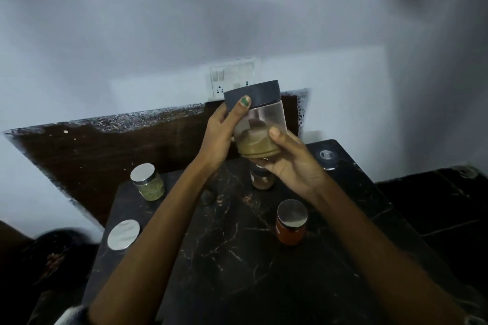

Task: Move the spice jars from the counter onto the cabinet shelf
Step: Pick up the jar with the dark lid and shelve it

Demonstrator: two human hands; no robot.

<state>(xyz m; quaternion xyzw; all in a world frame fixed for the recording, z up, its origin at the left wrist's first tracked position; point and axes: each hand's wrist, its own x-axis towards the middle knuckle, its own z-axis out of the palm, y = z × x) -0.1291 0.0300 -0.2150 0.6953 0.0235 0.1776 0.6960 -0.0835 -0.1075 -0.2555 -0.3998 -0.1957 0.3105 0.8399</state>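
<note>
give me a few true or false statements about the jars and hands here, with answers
1. Both hands hold the dark-lidded jar above the counter. True.
2. The left hand grips it near the lid, the right hand near the base. True.
3. The held jar is full to the top. False: brownish powder fills only its bottom part.
4. The red-filled jar lies on its side. False: it stands upright.
5. The green-filled jar has a black lid. False: silver.

**Count of things in view**

Six jars show: one large dark-lidded jar [257, 124] in the air, and five on the surface [237, 258], three with silver lids, two with dark lids. Two hands. One wall socket plate [232, 78].
</note>
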